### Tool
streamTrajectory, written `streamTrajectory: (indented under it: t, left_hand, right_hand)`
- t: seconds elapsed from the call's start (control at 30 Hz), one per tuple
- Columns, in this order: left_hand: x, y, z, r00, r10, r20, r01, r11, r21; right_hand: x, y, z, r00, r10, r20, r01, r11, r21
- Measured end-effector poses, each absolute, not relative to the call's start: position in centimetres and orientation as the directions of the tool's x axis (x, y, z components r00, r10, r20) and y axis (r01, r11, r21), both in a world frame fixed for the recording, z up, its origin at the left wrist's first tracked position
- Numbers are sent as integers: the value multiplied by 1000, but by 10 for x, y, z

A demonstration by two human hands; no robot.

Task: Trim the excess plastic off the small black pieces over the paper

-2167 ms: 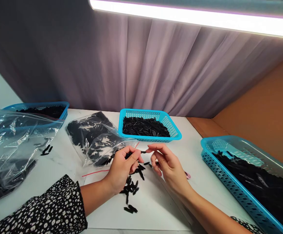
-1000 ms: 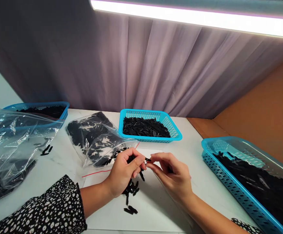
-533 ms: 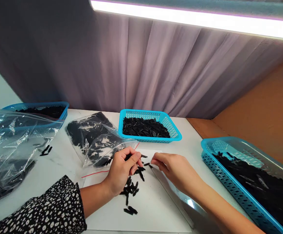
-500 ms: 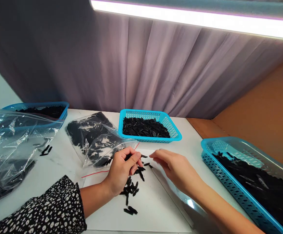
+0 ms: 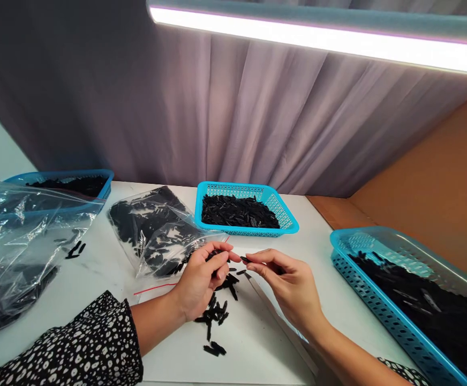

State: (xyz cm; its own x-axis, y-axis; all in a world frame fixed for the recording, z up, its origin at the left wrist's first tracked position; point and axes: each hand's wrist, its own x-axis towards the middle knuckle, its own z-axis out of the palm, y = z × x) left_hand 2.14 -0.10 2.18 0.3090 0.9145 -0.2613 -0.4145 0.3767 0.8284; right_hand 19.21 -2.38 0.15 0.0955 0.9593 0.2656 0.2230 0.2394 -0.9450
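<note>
My right hand [image 5: 290, 279] pinches a small dark slender piece [image 5: 244, 259] between thumb and fingertips. Close beside it, the fingers of my left hand [image 5: 203, 279] are curled in, with black showing between thumb and forefinger; how many pieces it holds is hidden. Loose black pieces [image 5: 216, 311] lie scattered below both hands on a white board [image 5: 257, 348]. Just behind my left hand lies a clear zip bag [image 5: 153, 222] of similar black pieces, its red-edged mouth toward the board.
A blue basket [image 5: 292, 222] of black pieces stands at the back. Another basket [image 5: 338, 244] is at the right, and a third [image 5: 108, 185] at the far left behind a large clear bag [image 5: 36, 230]. A few pieces [image 5: 75, 250] lie on the table at left.
My right hand has moved slightly left toward my left hand, and its fingertips now pinch a dark piece. My left hand has stayed nearly in place.
</note>
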Motion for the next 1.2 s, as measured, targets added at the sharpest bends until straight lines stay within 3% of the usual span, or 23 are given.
streamTrajectory:
  t: [0.23, 0.43, 0.5, 0.6, 0.7, 0.87, 1.2]
  left_hand:
    - [23, -2, 16, 326, 905, -274, -390, 392, 833]
    - [21, -2, 16, 329, 897, -296, -338, 404, 850]
    - [21, -2, 17, 321, 900, -295, -320, 397, 860]
    - [21, -3, 19, 298, 909, -290, -299, 377, 876]
    - [22, -4, 18, 280, 915, -290, -294, 370, 881]
    - [22, -5, 15, 310, 914, -260, -293, 352, 889]
    - [23, -6, 15, 350, 915, -199, -290, 308, 906]
  right_hand:
    - [188, -24, 5, 92, 957, 275, 204, 252, -946]
    - [182, -22, 19, 23, 999, -42, -281, -34, -959]
    - [182, -21, 19, -12, 995, -97, -321, -96, -942]
    - [183, -21, 16, -8, 997, -76, -174, -76, -982]
    - [181, -25, 11, -18, 998, 53, 82, 55, -995]
    - [177, -32, 7, -35, 954, 297, 371, 288, -883]
    - [183, -28, 5, 115, 960, 256, 309, 210, -927]
